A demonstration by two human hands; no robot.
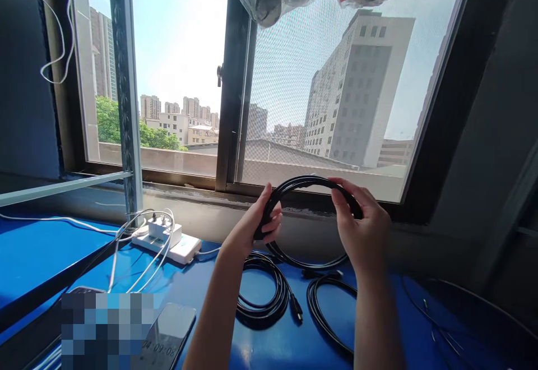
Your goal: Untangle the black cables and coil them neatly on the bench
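Note:
Held up above the blue table is a coiled black cable (309, 181), forming a wide loop between my hands. My left hand (263, 218) is closed around the left side of the coil, with its thumb pointing up. On the right side, my right hand (363, 213) pinches the coil between thumb and fingers. Below lies a second coiled black cable (269, 317), its plug (296, 308) pointing toward me. Another black cable coil (321, 314) rests to its right, partly hidden by my right forearm.
A white power strip (185, 249) with adapters and white cords stands at the back left. In front of it lies a phone (172, 331). A metal shelf post (126, 95) rises before the window. Thin dark wires (441, 331) lie on the right of the blue table (247, 353).

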